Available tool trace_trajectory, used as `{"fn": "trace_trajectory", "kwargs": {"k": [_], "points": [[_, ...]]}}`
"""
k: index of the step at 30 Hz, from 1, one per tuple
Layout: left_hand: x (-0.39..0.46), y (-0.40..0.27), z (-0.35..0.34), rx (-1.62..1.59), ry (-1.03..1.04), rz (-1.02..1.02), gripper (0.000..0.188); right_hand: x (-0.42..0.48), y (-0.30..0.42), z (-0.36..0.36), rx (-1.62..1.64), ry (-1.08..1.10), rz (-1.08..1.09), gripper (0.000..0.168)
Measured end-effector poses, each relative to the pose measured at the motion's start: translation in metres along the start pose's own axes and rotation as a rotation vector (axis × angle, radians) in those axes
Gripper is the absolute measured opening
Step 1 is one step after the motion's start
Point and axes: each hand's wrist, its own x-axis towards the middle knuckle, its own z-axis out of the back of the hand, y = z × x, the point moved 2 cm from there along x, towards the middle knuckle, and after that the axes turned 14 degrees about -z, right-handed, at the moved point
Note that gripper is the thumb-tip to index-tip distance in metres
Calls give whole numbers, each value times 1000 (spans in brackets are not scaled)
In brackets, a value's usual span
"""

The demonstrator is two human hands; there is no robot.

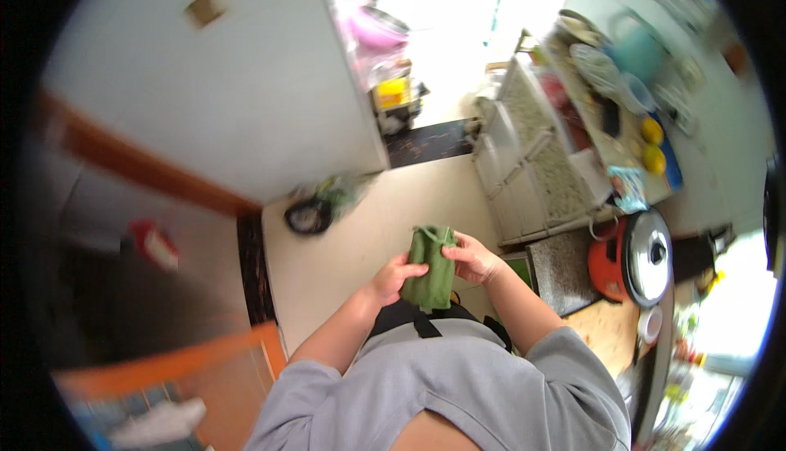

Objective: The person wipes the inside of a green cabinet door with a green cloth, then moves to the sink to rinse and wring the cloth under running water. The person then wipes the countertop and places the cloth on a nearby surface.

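Note:
A green pouch (431,276), seemingly of cloth with a cord at its top edge, is held upright in front of my waist. My left hand (393,279) grips its left side, with the thumb lying across the front. On the other side, my right hand (471,257) holds it near the upper right edge, thumb on the front face. The fingers behind the pouch are hidden, and its contents cannot be seen.
To the right stands a red cooker (608,257) with a shiny lid, near a wooden board (608,331). A cabinet (522,168) carries clutter and yellow fruits (654,159). A black round object (309,216) sits on the floor (344,257) by the white wall (245,95). An orange-framed door (184,359) is at left.

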Motion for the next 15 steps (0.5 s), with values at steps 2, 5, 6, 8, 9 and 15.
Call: {"fn": "trace_trajectory", "kwargs": {"k": [2, 5, 6, 8, 9, 15], "points": [[34, -25, -5, 17, 80, 102, 41, -8, 15, 12, -162, -220, 211, 47], [79, -28, -14, 335, 173, 60, 59, -40, 24, 23, -271, -623, 346, 35], [92, -27, -27, 551, 259, -59, 67, -51, 18, 30, -276, -784, 402, 34], [116, -12, -35, 1014, 454, -238, 87, -72, 8, 29, -239, -1068, 420, 37], [120, -3, -54, 1133, 537, -193, 84, -80, -6, 29, 5, -1108, 466, 44], [115, 57, -134, 1020, 792, 423, 44, -158, -68, -2, 85, -1155, 730, 50]]}}
